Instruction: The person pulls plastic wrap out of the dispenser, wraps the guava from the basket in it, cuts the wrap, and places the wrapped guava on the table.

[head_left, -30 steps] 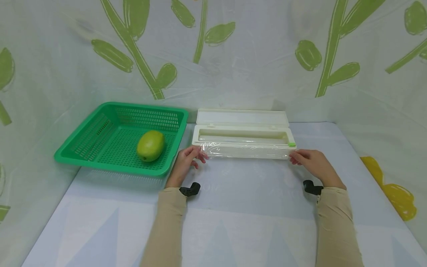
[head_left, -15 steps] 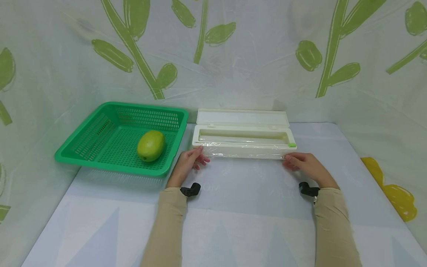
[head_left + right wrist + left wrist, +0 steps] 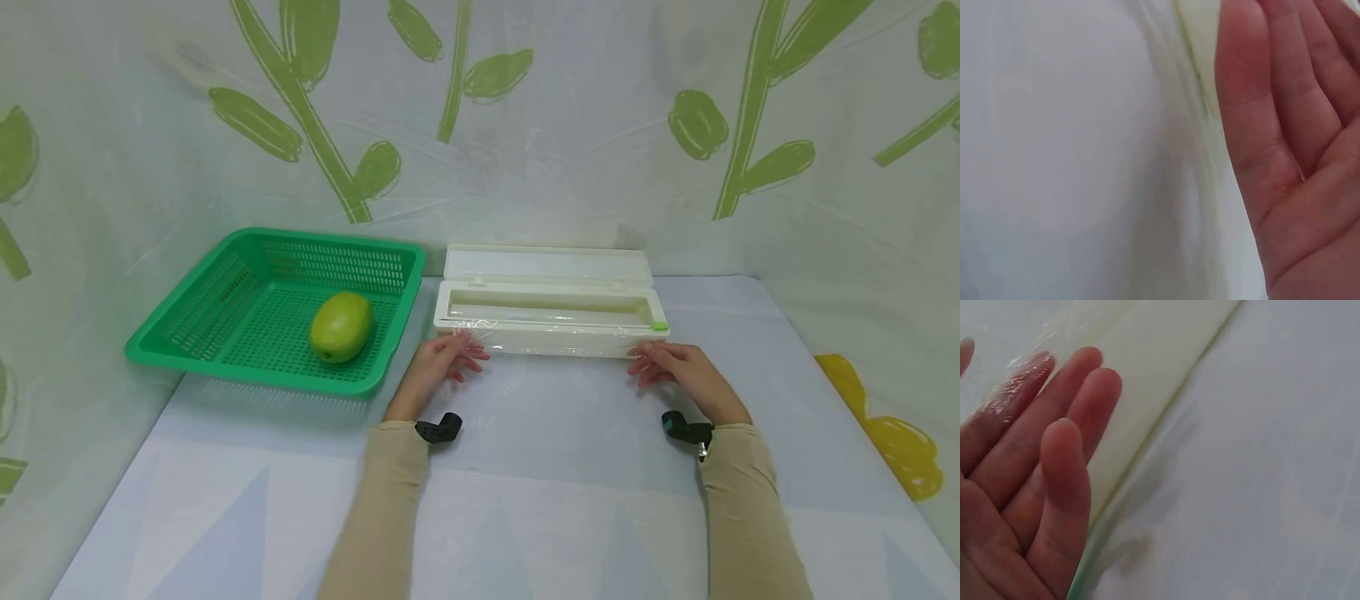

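Clear film (image 3: 555, 337) lies across the front of the white dispenser (image 3: 551, 289), near the worktop's (image 3: 555, 442) far edge. The left hand (image 3: 435, 362) has loosely extended fingers, film over one; the right hand's (image 3: 690, 371) grip cannot be told. Even tension likely avoids creases.

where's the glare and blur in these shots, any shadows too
Head view: fairly even light, small glints on the clear film along the white box; left wrist view: glints where film covers a finger of the left hand, soft shadows on the table; right wrist view: pale background washed out and blurry, right hand cropped.
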Motion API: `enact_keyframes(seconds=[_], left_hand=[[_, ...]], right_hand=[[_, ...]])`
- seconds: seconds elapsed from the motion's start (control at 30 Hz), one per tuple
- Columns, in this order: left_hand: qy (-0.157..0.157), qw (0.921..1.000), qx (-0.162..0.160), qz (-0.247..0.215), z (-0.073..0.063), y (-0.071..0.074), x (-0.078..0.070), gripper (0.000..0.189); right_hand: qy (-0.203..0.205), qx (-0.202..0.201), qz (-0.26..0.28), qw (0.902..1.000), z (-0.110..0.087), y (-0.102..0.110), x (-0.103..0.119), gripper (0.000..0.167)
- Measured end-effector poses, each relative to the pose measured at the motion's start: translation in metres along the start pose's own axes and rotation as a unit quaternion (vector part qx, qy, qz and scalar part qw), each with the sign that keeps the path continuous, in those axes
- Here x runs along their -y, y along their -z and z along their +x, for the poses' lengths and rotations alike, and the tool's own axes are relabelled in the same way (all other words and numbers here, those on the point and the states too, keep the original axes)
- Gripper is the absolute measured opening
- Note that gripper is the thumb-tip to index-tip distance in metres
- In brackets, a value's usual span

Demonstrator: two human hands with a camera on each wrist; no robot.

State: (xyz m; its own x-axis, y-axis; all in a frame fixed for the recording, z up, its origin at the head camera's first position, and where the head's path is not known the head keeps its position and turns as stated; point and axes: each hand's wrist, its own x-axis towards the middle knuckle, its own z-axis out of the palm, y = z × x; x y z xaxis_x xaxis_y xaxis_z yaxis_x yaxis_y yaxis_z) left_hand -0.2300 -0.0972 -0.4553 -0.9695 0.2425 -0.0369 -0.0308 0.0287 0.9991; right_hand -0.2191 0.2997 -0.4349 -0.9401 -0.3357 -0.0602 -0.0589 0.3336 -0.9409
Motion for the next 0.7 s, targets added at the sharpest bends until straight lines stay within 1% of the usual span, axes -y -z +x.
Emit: enact_keyframes(seconds=[0.13,0.33,0.4,0.5,0.6,0.7], left_hand=[[-0.005,0.9997,-0.018,-0.016,0.0011,-0.0008,0.0002,0.045],[0.008,0.9985,-0.043,-0.032,-0.0002,-0.0018,-0.0012,0.040],[0.010,0.9982,-0.047,-0.037,-0.0001,-0.0020,-0.0017,0.039],[0.015,0.9981,-0.050,-0.034,0.0006,-0.0020,-0.0022,0.038],[0.019,0.9980,-0.053,-0.028,0.0004,-0.0022,-0.0028,0.042],[0.025,0.9973,-0.057,-0.040,0.0003,-0.0039,-0.0045,0.050]], right_hand=[[-0.006,-0.014,-0.003,0.9999,0.0005,-0.0011,0.0009,0.043],[-0.022,-0.032,-0.033,0.9987,-0.0009,-0.0011,0.0030,0.046],[-0.029,-0.035,-0.042,0.9981,-0.0014,-0.0007,0.0041,0.048],[-0.034,-0.036,-0.039,0.9980,-0.0015,-0.0002,0.0058,0.048],[-0.029,-0.035,-0.025,0.9986,-0.0015,-0.0005,0.0075,0.049],[-0.023,-0.033,-0.017,0.9991,-0.0024,-0.0010,0.0100,0.048]])
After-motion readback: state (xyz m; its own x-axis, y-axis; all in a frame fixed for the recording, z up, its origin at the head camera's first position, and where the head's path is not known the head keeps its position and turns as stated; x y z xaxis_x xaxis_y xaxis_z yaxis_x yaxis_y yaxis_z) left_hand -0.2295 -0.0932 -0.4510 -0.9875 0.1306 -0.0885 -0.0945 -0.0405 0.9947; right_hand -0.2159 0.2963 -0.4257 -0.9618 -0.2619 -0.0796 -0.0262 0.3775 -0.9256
